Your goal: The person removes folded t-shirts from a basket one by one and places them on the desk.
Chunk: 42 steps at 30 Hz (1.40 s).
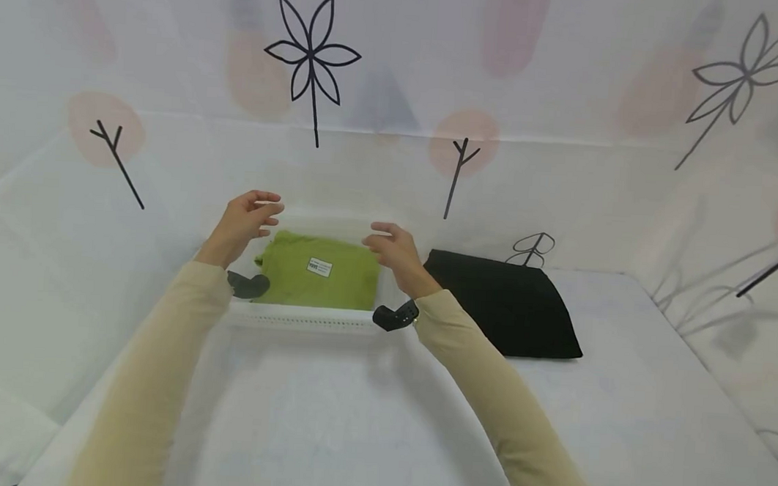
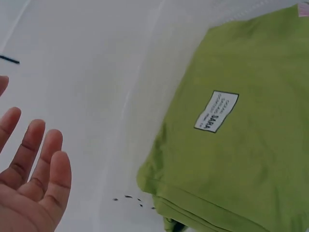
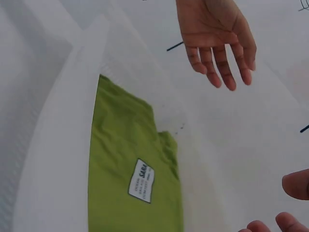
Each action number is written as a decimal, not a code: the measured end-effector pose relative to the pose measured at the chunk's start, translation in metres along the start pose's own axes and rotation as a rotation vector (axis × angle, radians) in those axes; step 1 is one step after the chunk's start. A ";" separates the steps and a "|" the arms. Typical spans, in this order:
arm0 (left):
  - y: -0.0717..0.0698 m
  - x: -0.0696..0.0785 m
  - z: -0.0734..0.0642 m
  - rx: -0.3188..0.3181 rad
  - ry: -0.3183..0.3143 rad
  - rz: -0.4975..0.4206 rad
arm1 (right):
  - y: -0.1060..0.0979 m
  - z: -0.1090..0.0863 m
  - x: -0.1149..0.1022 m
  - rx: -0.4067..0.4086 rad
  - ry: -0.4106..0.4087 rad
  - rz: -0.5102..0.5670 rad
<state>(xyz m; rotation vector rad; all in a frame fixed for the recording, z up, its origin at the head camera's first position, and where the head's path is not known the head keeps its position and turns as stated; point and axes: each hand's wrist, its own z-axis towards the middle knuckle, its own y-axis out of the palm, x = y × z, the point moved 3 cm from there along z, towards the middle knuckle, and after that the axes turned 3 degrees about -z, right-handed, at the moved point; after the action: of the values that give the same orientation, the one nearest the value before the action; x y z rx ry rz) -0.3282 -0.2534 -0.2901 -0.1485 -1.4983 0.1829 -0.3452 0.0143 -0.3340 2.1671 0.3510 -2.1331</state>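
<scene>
A folded green cloth garment (image 1: 288, 274) with a white printed label (image 1: 319, 267) lies inside a white basket (image 1: 312, 318). My left hand (image 1: 243, 219) is raised over the basket's left side, fingers loosely spread and holding nothing. Above the right side hovers my right hand (image 1: 398, 254), its fingers relaxed and also without anything in them. In the left wrist view the left fingers (image 2: 48, 164) stand apart from the green garment (image 2: 231, 159). The right wrist view shows the green garment (image 3: 125, 145) partly hidden behind the basket's wall (image 3: 63, 140).
To the right of the basket, a folded black cloth (image 1: 505, 300) lies on the white table (image 1: 340, 417). Behind rises a white patterned sheet (image 1: 379, 176) with flower and twig drawings. Dark wrist cameras (image 1: 395, 317) are strapped at the sleeves.
</scene>
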 end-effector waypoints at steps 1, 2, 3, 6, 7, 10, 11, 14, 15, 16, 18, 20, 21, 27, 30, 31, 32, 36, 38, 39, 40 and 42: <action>0.000 -0.003 0.002 0.003 -0.013 -0.016 | 0.002 0.002 0.002 0.005 0.010 -0.010; -0.001 -0.006 0.005 0.008 -0.026 -0.034 | 0.004 0.005 0.003 0.012 0.021 -0.021; -0.001 -0.009 0.007 0.011 -0.036 -0.050 | 0.005 0.006 0.005 0.018 0.031 -0.033; -0.003 -0.018 0.012 0.017 -0.058 -0.057 | 0.009 0.013 0.008 0.037 0.054 -0.059; -0.003 -0.020 0.013 0.017 -0.061 -0.054 | 0.011 0.014 0.009 0.040 0.057 -0.068; -0.004 -0.025 0.016 0.009 -0.073 -0.001 | 0.015 0.018 0.011 0.045 0.061 -0.107; -0.004 -0.027 0.017 0.003 -0.080 0.012 | 0.017 0.020 0.012 0.047 0.061 -0.123; -0.007 -0.034 0.018 -0.011 -0.115 0.049 | 0.022 0.024 0.015 0.066 0.083 -0.168; -0.008 -0.037 0.018 -0.016 -0.129 0.054 | 0.024 0.025 0.016 0.073 0.094 -0.179; -0.009 -0.039 0.018 -0.024 -0.143 0.055 | 0.025 0.026 0.018 0.077 0.109 -0.182; -0.011 -0.045 0.016 -0.035 -0.171 0.067 | 0.027 0.028 0.021 0.075 0.138 -0.188; -0.013 -0.050 0.015 -0.045 -0.192 0.079 | 0.029 0.030 0.025 0.068 0.158 -0.195; -0.013 -0.052 0.015 -0.049 -0.202 0.083 | 0.029 0.031 0.027 0.064 0.168 -0.200; -0.013 -0.063 0.016 -0.029 -0.246 0.113 | 0.029 0.035 0.030 0.032 0.195 -0.243; -0.013 -0.067 0.017 -0.021 -0.299 0.106 | 0.029 0.036 0.030 -0.003 0.215 -0.236; -0.012 -0.069 0.017 -0.026 -0.321 0.095 | 0.030 0.036 0.031 -0.013 0.226 -0.233; -0.012 -0.070 0.017 -0.038 -0.341 0.079 | 0.030 0.037 0.031 -0.025 0.235 -0.233; -0.008 -0.073 0.015 -0.110 -0.420 0.011 | 0.031 0.039 0.035 -0.078 0.285 -0.239; -0.007 -0.074 0.015 -0.130 -0.443 0.006 | 0.032 0.041 0.037 -0.099 0.299 -0.251; -0.008 -0.074 0.015 -0.136 -0.448 0.010 | 0.032 0.042 0.038 -0.107 0.305 -0.257; -0.007 -0.075 0.015 -0.140 -0.449 0.017 | 0.033 0.043 0.040 -0.112 0.310 -0.272; -0.007 -0.078 0.015 -0.158 -0.444 0.056 | 0.033 0.043 0.042 -0.129 0.315 -0.291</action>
<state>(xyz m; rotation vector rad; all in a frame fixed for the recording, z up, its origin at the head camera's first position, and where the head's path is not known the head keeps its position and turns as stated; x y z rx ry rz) -0.3479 -0.2765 -0.3638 -0.2909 -1.9533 0.1483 -0.3802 -0.0227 -0.3803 2.5018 0.8497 -1.8206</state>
